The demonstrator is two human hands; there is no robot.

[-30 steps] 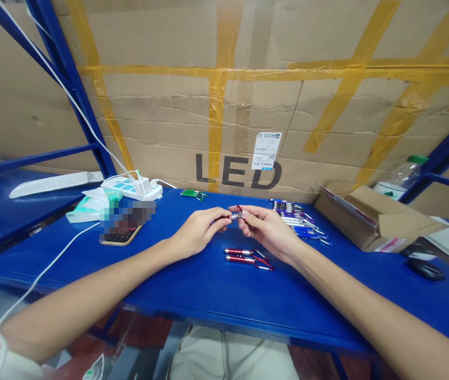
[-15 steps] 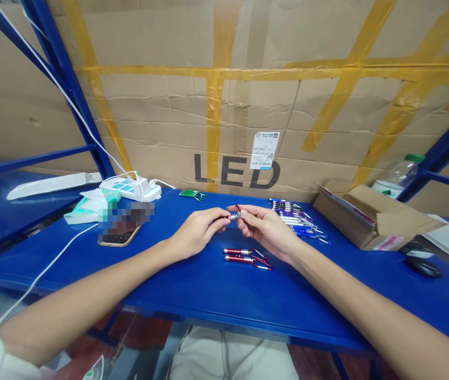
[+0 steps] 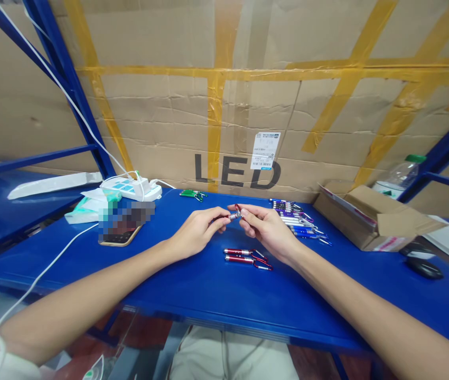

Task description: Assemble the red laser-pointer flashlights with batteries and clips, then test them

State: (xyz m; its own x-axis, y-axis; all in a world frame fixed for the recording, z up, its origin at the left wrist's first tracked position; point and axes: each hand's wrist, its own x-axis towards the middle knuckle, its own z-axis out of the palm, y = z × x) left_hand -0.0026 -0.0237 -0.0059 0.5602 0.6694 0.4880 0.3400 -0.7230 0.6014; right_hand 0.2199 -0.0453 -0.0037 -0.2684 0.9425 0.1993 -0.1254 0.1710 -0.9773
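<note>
Between my two hands is a small red and silver penlight (image 3: 233, 216) with a carabiner clip. My left hand (image 3: 203, 229) is closed on its left end, thumb and fingers pinching. At the clip end, my right hand (image 3: 262, 227) pinches it with thumb and forefinger. Fingers cover most of its body. Below my hands, two red penlights (image 3: 239, 255) with red carabiner clips lie side by side on the blue table (image 3: 193, 290). Several black, purple, silver and blue penlights (image 3: 298, 220) lie in a row right of my right hand.
Green penlights (image 3: 193, 195) lie at the table's back edge. To the left are a phone (image 3: 123, 232), a tissue pack (image 3: 90, 207), a power strip (image 3: 137, 189) and a white cable. An open cardboard box (image 3: 371, 216) and a black mouse (image 3: 424, 267) sit right. Cardboard (image 3: 161, 121) stands behind.
</note>
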